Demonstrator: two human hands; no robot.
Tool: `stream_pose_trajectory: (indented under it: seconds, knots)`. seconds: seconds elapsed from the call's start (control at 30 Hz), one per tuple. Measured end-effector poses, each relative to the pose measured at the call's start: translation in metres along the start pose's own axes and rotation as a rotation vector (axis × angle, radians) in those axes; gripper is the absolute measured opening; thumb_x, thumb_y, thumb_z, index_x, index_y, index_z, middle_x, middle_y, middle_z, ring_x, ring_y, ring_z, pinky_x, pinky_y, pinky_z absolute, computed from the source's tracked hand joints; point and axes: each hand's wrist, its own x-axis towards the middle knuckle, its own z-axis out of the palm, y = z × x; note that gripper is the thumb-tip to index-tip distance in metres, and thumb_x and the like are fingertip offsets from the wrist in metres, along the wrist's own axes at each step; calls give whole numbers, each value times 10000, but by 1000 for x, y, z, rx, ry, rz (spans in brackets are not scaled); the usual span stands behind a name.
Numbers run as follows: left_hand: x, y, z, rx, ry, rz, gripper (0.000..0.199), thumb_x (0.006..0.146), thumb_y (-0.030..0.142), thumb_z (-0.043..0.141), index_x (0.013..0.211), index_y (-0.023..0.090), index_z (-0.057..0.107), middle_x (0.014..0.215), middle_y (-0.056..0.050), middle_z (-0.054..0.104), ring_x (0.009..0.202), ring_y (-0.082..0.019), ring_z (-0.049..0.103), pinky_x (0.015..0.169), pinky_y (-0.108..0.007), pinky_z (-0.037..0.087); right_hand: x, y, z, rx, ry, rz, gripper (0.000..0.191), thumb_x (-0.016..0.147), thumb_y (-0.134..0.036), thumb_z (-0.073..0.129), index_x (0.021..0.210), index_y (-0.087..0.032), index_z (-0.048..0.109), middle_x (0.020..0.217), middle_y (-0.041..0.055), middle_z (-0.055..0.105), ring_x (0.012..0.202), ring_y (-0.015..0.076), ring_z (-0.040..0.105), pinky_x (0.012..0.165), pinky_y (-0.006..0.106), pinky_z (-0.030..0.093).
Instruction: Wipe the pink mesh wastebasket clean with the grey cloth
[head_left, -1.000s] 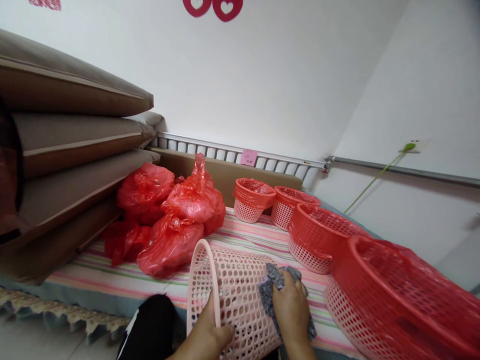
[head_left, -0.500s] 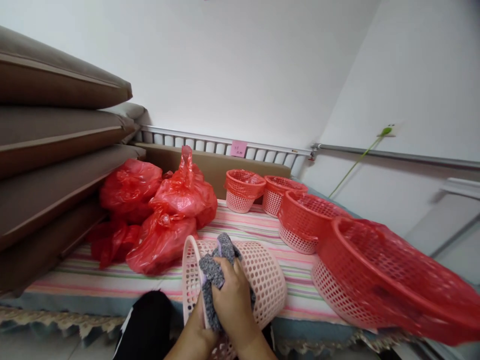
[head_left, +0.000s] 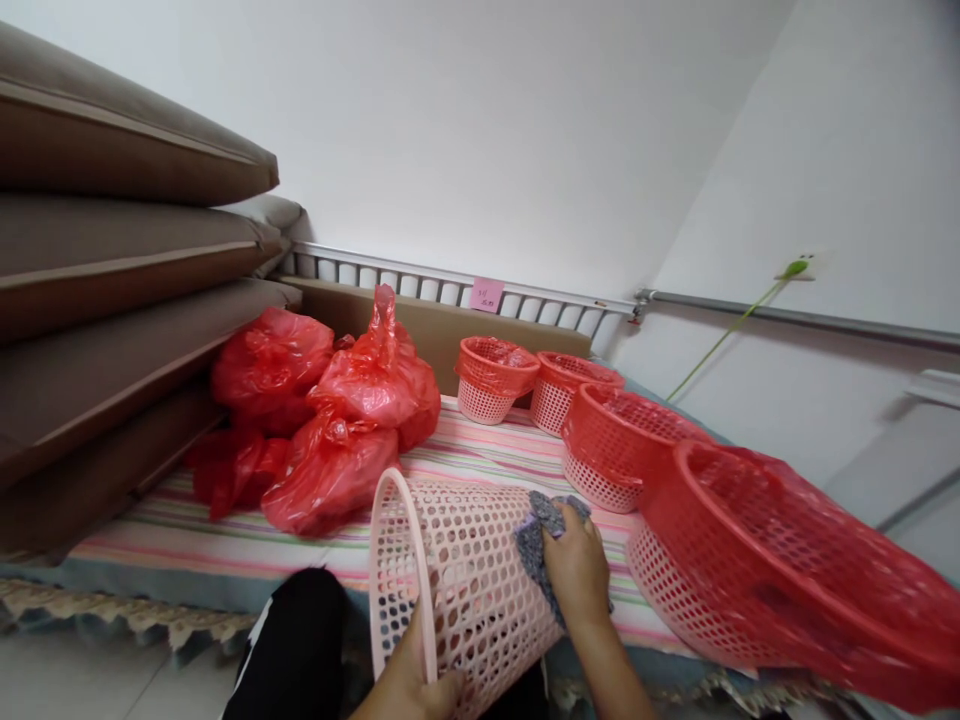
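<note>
A pink plastic wastebasket (head_left: 480,560) with round holes lies on its side in front of me, its mouth facing left. My left hand (head_left: 420,670) grips its rim at the lower left, fingers inside and thumb on the outer wall. Bunched in my right hand (head_left: 579,570) is a grey cloth (head_left: 534,545), pressed against the basket's outer wall near the base at the right. My right fingers are curled round the cloth and partly hidden by it.
Several wastebaskets lined with red bags, such as the nearest one (head_left: 697,600), stand in a row along the right. Tied red plastic bags (head_left: 330,480) are heaped on the striped sheet (head_left: 480,440). Stacked brown cushions (head_left: 127,320) rise at the left, and a radiator (head_left: 427,290) runs behind.
My right hand has slid the grey cloth from the basket's rim rightward to its base end. My left hand stays at the rim. The view has shifted slightly.
</note>
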Motion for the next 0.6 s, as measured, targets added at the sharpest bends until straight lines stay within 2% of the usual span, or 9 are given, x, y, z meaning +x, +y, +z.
stream_pose_trajectory:
  seconds: [0.17, 0.27, 0.37, 0.5, 0.57, 0.6]
  knots:
    - [0, 10, 6, -29, 14, -5, 828, 715, 221, 618, 1422, 183, 188, 1381, -140, 471, 1273, -305, 420, 1110, -493, 211, -3, -5, -3, -66, 14, -9, 326, 804, -267, 506, 1094, -135, 574, 934, 125, 598, 889, 254, 529, 733, 321, 403]
    - [0, 11, 6, -45, 4, 0, 789, 703, 188, 624, 1402, 197, 258, 1370, -120, 487, 1258, -297, 441, 1105, -480, 231, -7, -22, -6, -99, 10, 4, 333, 785, -241, 510, 1088, -123, 584, 919, 140, 601, 886, 271, 536, 712, 337, 413]
    - [-2, 9, 5, -80, 20, 56, 693, 723, 200, 626, 1360, 218, 353, 1309, -79, 550, 1276, -293, 415, 1108, -466, 235, -28, -65, -15, 33, -30, -32, 336, 735, -182, 524, 1058, -152, 612, 901, 116, 602, 863, 258, 551, 724, 336, 436]
    - [-6, -1, 0, -27, 137, 23, 601, 696, 309, 700, 1253, 219, 494, 1192, -75, 629, 1253, -334, 421, 1096, -486, 247, -68, -133, -34, 379, -88, -219, 423, 630, -63, 510, 1001, -227, 630, 951, 65, 596, 912, 227, 547, 805, 327, 439]
    - [-7, -6, -2, -24, 159, -21, 604, 668, 364, 726, 1217, 212, 524, 1158, -88, 644, 1217, -360, 451, 1074, -515, 269, -78, -150, -41, 484, -121, -272, 446, 600, -32, 488, 965, -244, 634, 958, 44, 596, 922, 214, 545, 821, 320, 434]
    - [-7, -8, -2, -43, 147, -42, 627, 658, 389, 732, 1220, 210, 519, 1149, -95, 648, 1206, -368, 460, 1066, -531, 272, -79, -151, -42, 508, -134, -289, 449, 600, -29, 483, 962, -247, 633, 960, 39, 596, 924, 209, 544, 827, 317, 432]
